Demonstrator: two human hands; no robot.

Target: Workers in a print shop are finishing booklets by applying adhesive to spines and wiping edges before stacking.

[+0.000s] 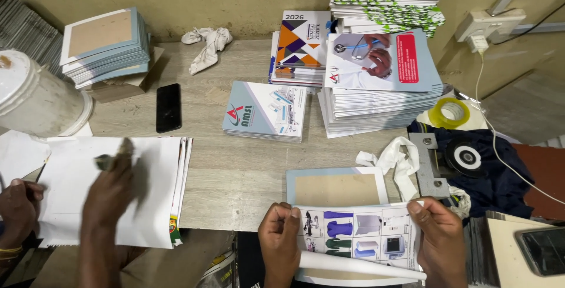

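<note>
At the far left, a white bucket (35, 97) is seen on the wooden table (235, 176), with a stack of blue-edged boards (106, 44) behind it. Below these, a pile of white sheets (147, 176) is pressed down by a co-worker's hand (112, 191), blurred, with a small tool held in it; a second co-worker's hand (17, 205) rests at the sheets' left edge. A black phone (169, 107) and a crumpled rag (209, 44) lie further along. Stacks of printed covers (265, 111) and booklets (376, 64) are piled at the centre and back. Near the bottom, a printed sheet (353, 238) showing pictures of equipment is gripped at its left edge by the left hand (281, 244), fingers closed over it, and at its right edge by the right hand (441, 241), likewise closed on it. Just behind the sheet, a blue-bordered board (336, 187) lies flat. At the right, a roll of yellow tape (450, 111) is seen.
</note>
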